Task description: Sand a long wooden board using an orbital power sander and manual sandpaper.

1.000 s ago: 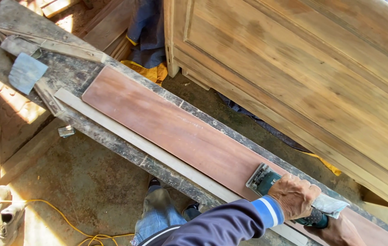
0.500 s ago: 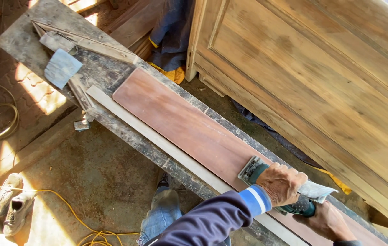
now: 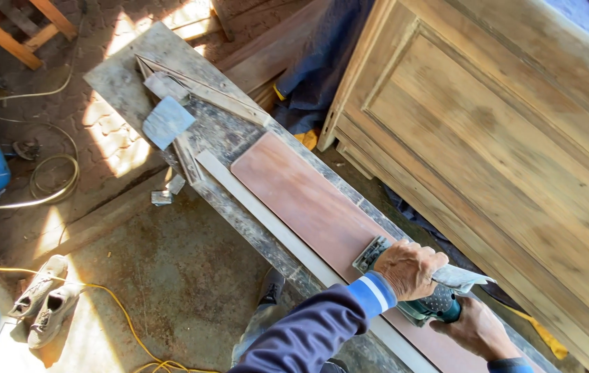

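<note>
Head view: left hand [image 3: 408, 268] clamped on top of teal power sander [image 3: 405, 290], right hand [image 3: 475, 329] gripping its rear, on long reddish wooden plank [image 3: 308, 207] along dusty bench [image 3: 135, 76]; best w/ pad flat, even pressure, strokes w/ grain.

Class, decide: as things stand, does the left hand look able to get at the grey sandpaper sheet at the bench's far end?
Probably not: the left hand grips the sander, and the sandpaper sheet lies beyond the whole reddish board.
</note>
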